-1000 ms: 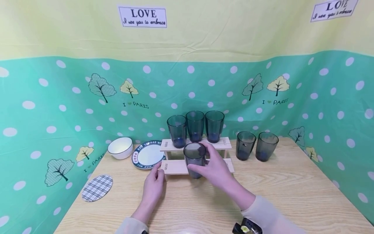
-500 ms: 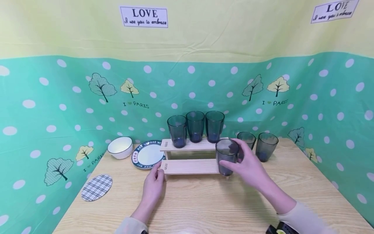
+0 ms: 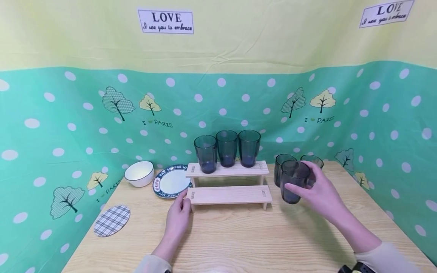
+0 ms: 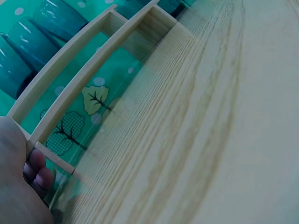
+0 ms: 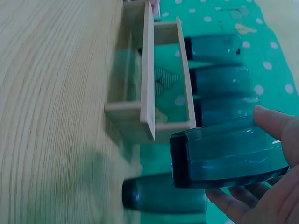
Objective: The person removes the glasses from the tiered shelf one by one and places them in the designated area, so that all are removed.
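Wooden table: right hand grips tumbler (seemingly airborne); left hand relaxed, touching rack.

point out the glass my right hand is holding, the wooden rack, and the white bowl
held glass (image 3: pixel 293 182): head view, on the middle of its dark wall, left of the gripping fingers.
wooden rack (image 3: pixel 228 194): head view, on the bare top of its lower step.
white bowl (image 3: pixel 139 173): head view, on its front outer wall.

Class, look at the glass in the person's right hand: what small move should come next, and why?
Probably lower the glass onto the table in front of the two glasses there: the right hand holds it upright just above the wood, clear of the rack.
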A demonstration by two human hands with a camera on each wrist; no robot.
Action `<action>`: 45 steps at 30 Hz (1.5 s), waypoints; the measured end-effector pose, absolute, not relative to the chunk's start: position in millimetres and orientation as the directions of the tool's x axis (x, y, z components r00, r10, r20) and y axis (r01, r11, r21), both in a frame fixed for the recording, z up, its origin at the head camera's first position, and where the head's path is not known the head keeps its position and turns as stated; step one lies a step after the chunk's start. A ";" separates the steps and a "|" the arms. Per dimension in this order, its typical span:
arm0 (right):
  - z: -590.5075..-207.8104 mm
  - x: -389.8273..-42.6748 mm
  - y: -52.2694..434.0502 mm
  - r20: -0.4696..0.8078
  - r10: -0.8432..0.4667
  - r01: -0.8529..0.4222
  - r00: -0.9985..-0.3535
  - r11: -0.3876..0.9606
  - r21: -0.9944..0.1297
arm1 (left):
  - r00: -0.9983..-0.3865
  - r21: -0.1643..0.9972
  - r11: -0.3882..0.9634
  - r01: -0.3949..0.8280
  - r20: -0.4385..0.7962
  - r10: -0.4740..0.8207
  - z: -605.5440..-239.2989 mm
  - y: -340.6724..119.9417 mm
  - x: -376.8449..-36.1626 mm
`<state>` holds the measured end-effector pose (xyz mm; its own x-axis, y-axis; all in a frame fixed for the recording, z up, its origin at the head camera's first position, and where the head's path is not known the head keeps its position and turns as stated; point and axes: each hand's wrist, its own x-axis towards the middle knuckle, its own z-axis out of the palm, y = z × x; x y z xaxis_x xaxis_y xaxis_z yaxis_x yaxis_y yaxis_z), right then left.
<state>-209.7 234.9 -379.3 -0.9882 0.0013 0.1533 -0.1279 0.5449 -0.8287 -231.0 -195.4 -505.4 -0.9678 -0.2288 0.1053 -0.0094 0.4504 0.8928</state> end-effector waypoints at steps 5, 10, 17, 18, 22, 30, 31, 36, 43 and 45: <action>-377.9 -209.8 259.7 0.137 0.029 -0.095 -0.990 0.579 -0.810 | -0.969 0.896 0.443 -0.010 0.101 -0.226 -505.0 -195.0 -231.2; -381.1 -211.6 284.4 0.157 0.086 -0.067 -0.984 0.634 -0.770 | -0.969 0.897 0.441 -0.005 0.105 -0.224 -505.5 -195.6 -232.2; -387.0 -216.9 313.1 0.187 0.156 -0.047 -0.970 0.634 -0.772 | -0.968 0.895 0.447 -0.007 0.107 -0.229 -506.4 -196.2 -231.1; -387.6 -217.5 316.9 0.188 0.167 -0.040 -0.968 0.636 -0.771 | -0.967 0.895 0.446 -0.008 0.106 -0.231 -506.2 -195.9 -230.8; -390.7 -221.1 331.7 0.175 0.201 -0.012 -0.964 0.625 -0.780 | -0.966 0.895 0.445 -0.010 0.107 -0.237 -505.5 -194.9 -230.2; -399.8 -233.9 354.3 0.127 0.262 0.048 -0.957 0.572 -0.819 | -0.966 0.898 0.440 -0.004 0.110 -0.233 -504.4 -194.5 -229.9; -400.9 -235.5 356.1 0.124 0.267 0.051 -0.956 0.566 -0.823 | -0.966 0.899 0.439 -0.005 0.109 -0.233 -504.6 -194.6 -230.0; -406.9 -244.3 363.4 0.117 0.298 0.073 -0.948 0.556 -0.828 | -0.966 0.900 0.435 -0.005 0.107 -0.234 -505.1 -194.7 -230.8; -414.2 -257.3 371.1 0.112 0.329 0.099 -0.938 0.561 -0.822 | -0.965 0.901 0.435 -0.003 0.112 -0.238 -504.8 -195.2 -231.0; -416.1 -260.4 373.3 0.110 0.333 0.102 -0.936 0.558 -0.824 | -0.965 0.900 0.437 0.003 0.117 -0.234 -504.6 -195.1 -230.9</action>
<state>-260.4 373.3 -416.1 -0.9364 0.3332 0.1099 0.1019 0.5581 -0.8235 -230.9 -195.1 -504.6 -0.9651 -0.2343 0.1170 0.0031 0.4366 0.8996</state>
